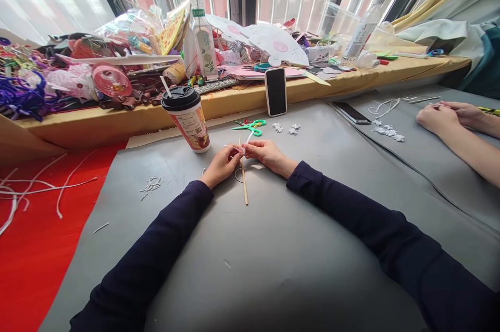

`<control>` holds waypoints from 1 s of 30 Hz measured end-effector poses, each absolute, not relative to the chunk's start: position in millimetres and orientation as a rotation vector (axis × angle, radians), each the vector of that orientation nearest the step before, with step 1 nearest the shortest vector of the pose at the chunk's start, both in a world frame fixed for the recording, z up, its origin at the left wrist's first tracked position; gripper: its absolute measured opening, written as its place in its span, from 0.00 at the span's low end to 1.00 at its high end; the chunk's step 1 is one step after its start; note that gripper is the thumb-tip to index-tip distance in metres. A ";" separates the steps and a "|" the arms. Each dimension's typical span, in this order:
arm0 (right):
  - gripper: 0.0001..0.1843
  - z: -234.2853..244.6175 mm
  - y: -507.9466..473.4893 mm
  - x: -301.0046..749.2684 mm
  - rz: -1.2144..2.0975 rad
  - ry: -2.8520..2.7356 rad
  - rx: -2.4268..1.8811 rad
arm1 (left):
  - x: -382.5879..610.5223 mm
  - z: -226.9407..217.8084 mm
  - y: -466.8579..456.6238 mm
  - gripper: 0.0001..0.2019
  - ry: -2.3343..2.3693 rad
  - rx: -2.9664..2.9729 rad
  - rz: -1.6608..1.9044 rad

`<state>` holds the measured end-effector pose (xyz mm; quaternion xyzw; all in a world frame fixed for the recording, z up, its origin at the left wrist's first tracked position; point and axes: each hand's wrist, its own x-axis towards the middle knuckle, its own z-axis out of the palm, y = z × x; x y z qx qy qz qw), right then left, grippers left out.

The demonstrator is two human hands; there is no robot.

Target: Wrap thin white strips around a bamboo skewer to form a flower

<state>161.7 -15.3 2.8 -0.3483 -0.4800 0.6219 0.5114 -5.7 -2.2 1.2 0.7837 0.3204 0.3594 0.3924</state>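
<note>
My left hand (221, 165) and my right hand (269, 156) meet over the grey table, both with fingers pinched. A white pipe cleaner (250, 137) rises from the fingertips of my right hand, and a thin white end shows at my left fingertips. A slim wooden stick (245, 186) passes between the two hands, pointing away from me; whether it is gripped or only touched is hard to see. Below the fingers a thin pale loop (236, 176) curves beside the stick. Just beyond the hands lie green-handled scissors (255, 128) and small white flower shapes (294, 128).
A lidded paper cup (189, 124) with a straw stands behind my left hand. A phone (275, 92) leans upright against the cluttered ledge (332, 85). White clippings (151, 184) lie at left, long white strands (62, 186) on red cloth. Another person's hands (445, 116) work at right.
</note>
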 end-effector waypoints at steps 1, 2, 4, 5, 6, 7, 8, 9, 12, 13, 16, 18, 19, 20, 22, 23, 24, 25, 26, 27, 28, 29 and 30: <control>0.15 2.9 -15.2 162.0 1.507 -1.157 -0.836 | -5.8 1.2 -2.2 0.11 0.824 2.004 0.916; 0.15 2.8 -14.9 162.3 1.519 -1.161 -0.832 | -5.8 1.1 -2.3 0.11 0.833 2.016 0.919; 0.16 2.4 -14.3 163.3 1.540 -1.169 -0.824 | -5.8 1.0 -2.2 0.12 0.843 2.033 0.925; 0.17 2.1 -14.0 163.8 1.545 -1.172 -0.824 | -5.8 0.9 -2.1 0.12 0.848 2.041 0.929; 0.17 1.8 -13.7 164.3 1.547 -1.175 -0.826 | -5.7 0.7 -1.9 0.12 0.854 2.051 0.932; 0.17 1.6 -13.5 164.8 1.548 -1.180 -0.831 | -5.7 0.5 -1.8 0.12 0.859 2.061 0.937; 0.17 1.5 -13.3 165.3 1.548 -1.187 -0.836 | -5.6 0.3 -1.6 0.12 0.862 2.071 0.942; 0.16 1.5 -13.2 165.7 1.548 -1.196 -0.840 | -5.6 0.0 -1.4 0.11 0.865 2.078 0.949; 0.15 1.6 -13.1 166.5 1.541 -1.221 -0.846 | -5.9 -0.7 -0.5 0.11 0.863 2.051 0.967; 0.15 1.6 -13.0 166.7 1.536 -1.224 -0.847 | -6.1 -0.8 -0.1 0.11 0.861 2.025 0.972; 0.15 0.9 -12.5 167.0 1.526 -1.234 -0.850 | -7.2 0.1 0.6 0.12 0.843 1.935 0.973; 0.15 -0.1 -12.1 167.0 1.521 -1.242 -0.860 | -8.1 1.5 0.4 0.12 0.826 1.900 0.975; 0.16 -0.7 -12.0 167.1 1.518 -1.242 -0.866 | -8.5 2.4 0.1 0.13 0.819 1.888 0.976; 0.16 -1.2 -12.0 167.1 1.514 -1.238 -0.871 | -8.8 3.3 -0.4 0.13 0.813 1.878 0.976; 0.16 -2.1 -11.9 167.1 1.508 -1.225 -0.872 | -9.1 4.8 -1.7 0.12 0.808 1.866 0.976; 0.16 -2.3 -11.9 167.1 1.509 -1.219 -0.870 | -9.2 5.3 -2.4 0.12 0.811 1.868 0.980; 0.16 -2.4 -11.9 167.0 1.512 -1.213 -0.867 | -9.2 5.7 -3.1 0.12 0.815 1.875 0.990; 0.16 -2.4 -11.9 166.9 1.517 -1.206 -0.867 | -9.1 6.0 -3.7 0.11 0.820 1.888 1.005; 0.16 -2.3 -11.9 166.8 1.521 -1.196 -0.867 | -9.1 6.2 -4.2 0.11 0.825 1.904 1.023; 0.16 -2.1 -12.0 166.6 1.524 -1.186 -0.869 | -9.0 6.5 -4.6 0.11 0.827 1.922 1.039; 0.16 -1.8 -12.1 166.3 1.526 -1.175 -0.868 | -9.0 6.8 -4.9 0.11 0.826 1.942 1.051; 0.16 -1.4 -12.2 165.9 1.528 -1.165 -0.866 | -9.0 7.2 -5.2 0.11 0.823 1.964 1.061; 0.16 -1.0 -12.5 165.5 1.531 -1.155 -0.862 | -9.1 7.7 -5.4 0.11 0.821 1.989 1.069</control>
